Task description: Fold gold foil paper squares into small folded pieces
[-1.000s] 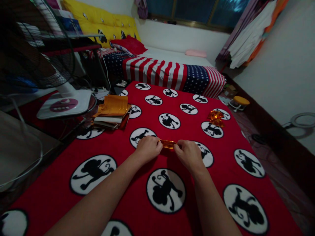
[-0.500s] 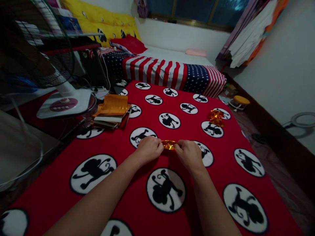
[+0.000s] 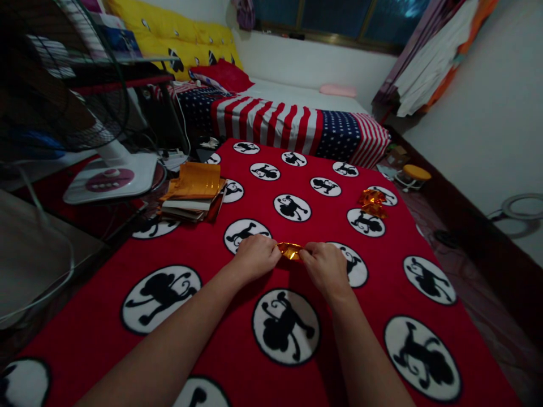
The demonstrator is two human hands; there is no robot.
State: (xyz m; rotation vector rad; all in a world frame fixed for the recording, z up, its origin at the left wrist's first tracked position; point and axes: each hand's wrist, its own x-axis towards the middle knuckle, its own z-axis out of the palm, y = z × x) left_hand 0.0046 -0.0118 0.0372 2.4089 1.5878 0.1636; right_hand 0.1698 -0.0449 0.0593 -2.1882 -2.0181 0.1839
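Note a dim room, with a red monkey-print blanket (image 3: pixel 229 339) as the working surface and as reference for all places below. Beyond its far edge, find a bed with a stars-and-stripes cover (image 3: pixel 271 121), a pink pillow (image 3: pixel 338 90) on top, and a window (image 3: pixel 331 22) farther back. Left of the blanket, record a fan base (image 3: pixel 112 178); off its far right corner, a yellow-topped stool (image 3: pixel 416 173).

Find a small gold foil piece (image 3: pixel 290 252) over the middle of the blanket, stretched crosswise between both hands. Record the left hand (image 3: pixel 257 254) as closed on the left end and the right hand (image 3: pixel 324 263) as pinching the right end, apart from each other but joined through the foil. See folds and bright creases along the exposed part; cannot tell whether it touches the blanket beneath.

On the blanket's far left edge, note a stack of gold-faced sheets (image 3: pixel 198 182), slightly splayed, with pale layers under the top. Toward its far right edge, note crumpled gold foil (image 3: pixel 372 199), well apart from both hands.

Judge the present step as shaping or creasing the foil by its ends. Judge further handling to call for an even pinch at both ends and light, matched finger pressure, given likely tearing or crushing of so thin a material.
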